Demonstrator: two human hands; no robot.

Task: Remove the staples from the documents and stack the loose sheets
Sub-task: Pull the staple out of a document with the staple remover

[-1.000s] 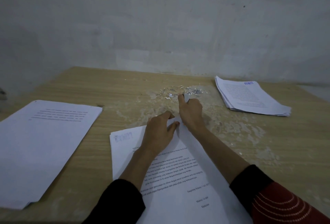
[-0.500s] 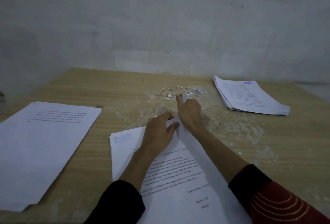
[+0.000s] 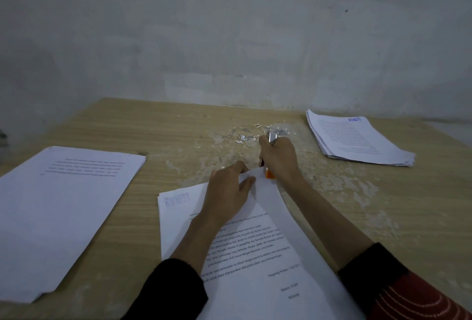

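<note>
Nearest the camera, a black sleeve (image 3: 166, 291) on the left arm and a black-and-red sleeve (image 3: 408, 294) on the right reach forward over a printed document (image 3: 255, 256). It lies on the tabletop (image 3: 178, 141) directly in front of the person, turned a little so that one far corner points away. The left hand (image 3: 227, 192) rests on the upper part of the document and pinches that far corner, thumb on top of the paper and fingers curled past its edge. Just beyond and to the right, at the same corner, the right hand (image 3: 279, 159) is clenched round a staple remover (image 3: 272, 138) (silver metal at the far end, an orange part showing below the fist against the paper). Whether the tool bites a staple cannot be told. To the left, well apart from both hands, a left stack (image 3: 63, 205) of white sheets lies flat, with a few lines of print on top. Just past the right hand's knuckles, loose staples (image 3: 245, 136) litter the worn tabletop. Farther right, near the back edge, a right stack (image 3: 357, 141) of printed sheets with a blue stamp lies slightly fanned. A grey wall (image 3: 229, 39) stands behind.
</note>
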